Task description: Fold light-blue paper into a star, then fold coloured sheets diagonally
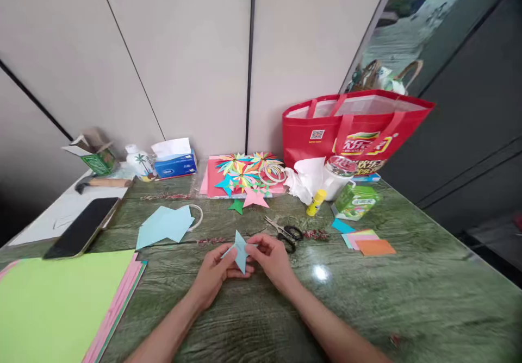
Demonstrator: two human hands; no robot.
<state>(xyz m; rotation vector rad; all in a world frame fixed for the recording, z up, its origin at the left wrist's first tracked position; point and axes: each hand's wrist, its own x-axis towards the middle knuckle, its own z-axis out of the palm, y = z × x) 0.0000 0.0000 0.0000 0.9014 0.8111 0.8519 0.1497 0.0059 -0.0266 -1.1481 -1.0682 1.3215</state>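
Note:
Both of my hands hold a small folded light-blue paper piece (240, 250) just above the green table (367, 298). My left hand (214, 272) pinches its left side with curled fingers. My right hand (272, 257) grips its right edge, fingers closed on it. Black-handled scissors (285, 231) lie just beyond my right hand. Larger light-blue paper pieces (165, 225) rest to the left of my hands.
A stack of coloured sheets, green on top (61, 303), lies at front left beside a black phone (81, 226). Finished paper stars (244, 178), a tissue box (175, 162), a red bag (350, 129), a glue stick (316, 202) and small coloured squares (367, 242) stand farther back.

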